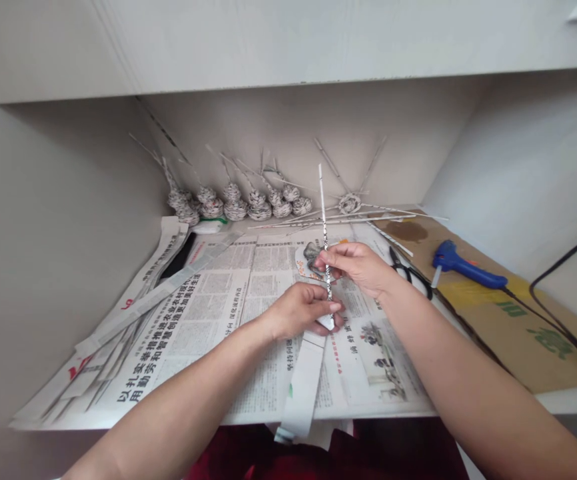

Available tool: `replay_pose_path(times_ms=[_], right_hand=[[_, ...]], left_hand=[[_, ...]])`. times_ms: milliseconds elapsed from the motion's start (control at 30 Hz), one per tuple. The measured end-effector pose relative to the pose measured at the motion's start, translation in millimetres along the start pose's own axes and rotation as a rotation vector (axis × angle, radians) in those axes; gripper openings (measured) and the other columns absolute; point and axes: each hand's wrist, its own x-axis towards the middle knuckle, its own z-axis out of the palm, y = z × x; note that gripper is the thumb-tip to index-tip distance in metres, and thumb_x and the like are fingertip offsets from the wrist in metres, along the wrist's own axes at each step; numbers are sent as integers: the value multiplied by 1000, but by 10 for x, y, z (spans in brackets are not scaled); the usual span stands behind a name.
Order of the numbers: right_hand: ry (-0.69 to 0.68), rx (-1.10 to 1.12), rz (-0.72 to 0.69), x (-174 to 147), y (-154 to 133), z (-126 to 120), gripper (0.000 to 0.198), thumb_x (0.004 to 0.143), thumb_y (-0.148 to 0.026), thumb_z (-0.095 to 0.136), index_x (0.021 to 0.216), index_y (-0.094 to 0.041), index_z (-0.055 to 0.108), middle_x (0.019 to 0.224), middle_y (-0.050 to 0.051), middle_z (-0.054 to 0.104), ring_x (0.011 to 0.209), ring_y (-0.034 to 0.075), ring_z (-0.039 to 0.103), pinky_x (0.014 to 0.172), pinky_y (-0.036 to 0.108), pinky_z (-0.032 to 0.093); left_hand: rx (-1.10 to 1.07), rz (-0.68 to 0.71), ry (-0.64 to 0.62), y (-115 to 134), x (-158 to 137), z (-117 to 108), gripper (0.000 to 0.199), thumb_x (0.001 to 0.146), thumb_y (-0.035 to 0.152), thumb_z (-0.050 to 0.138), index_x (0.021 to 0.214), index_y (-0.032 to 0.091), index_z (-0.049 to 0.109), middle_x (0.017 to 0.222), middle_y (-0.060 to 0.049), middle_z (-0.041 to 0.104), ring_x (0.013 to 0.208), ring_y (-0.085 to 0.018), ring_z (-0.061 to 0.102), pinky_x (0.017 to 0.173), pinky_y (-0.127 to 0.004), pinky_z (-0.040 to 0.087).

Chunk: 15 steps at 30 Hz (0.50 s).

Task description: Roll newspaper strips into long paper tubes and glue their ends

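Note:
Both hands work on a thin rolled newspaper tube (322, 207) that stands nearly upright over the newspaper (248, 293). My right hand (356, 263) is closed round its middle, thumb and fingers pinching it. Lower down, my left hand (301, 310) is closed at the bottom of the tube, where it meets a flat paper strip (304, 383). The strip hangs down over the table's front edge. Partly behind my right hand lies a piece of paper with a grey picture (310, 259). Some fingertips of both hands are hidden.
Several woven paper gourds (235, 210) line the back wall, beside a woven piece with spread tubes (350, 203). Cut paper strips (138, 303) lie at left. Black-handled scissors (408, 270) and a blue glue gun (468, 267) on cardboard (518, 353) are at right, with a black cable (563, 327).

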Motion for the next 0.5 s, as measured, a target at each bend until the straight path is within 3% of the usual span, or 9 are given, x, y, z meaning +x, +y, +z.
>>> replay_pose_path(times_ms=[133,300,500], right_hand=[[79,17,-4,11,15,1,33,69,-48,71,71,-16,69,78,5,68,60,10,53,53,24,37],[-58,22,-19,-19,-8,-13,35,74,-48,67,86,-16,73,89,8,68,69,12,56,57,25,41],[41,120,0,0,-1,-26,29,67,-44,74,74,-16,70,80,6,67,69,13,57,56,24,40]], left_hand=[[7,4,-10,-29,11,-28,31,77,40,64,90,12,65,86,-9,67,81,-17,63,66,-29,52],[-25,-10,-9,-21,9,-41,31,75,40,67,90,12,65,85,-8,67,80,-17,63,66,-30,53],[-37,-53,4,62,-22,-3,31,72,39,69,86,11,64,81,-9,67,75,-17,65,65,-31,53]])
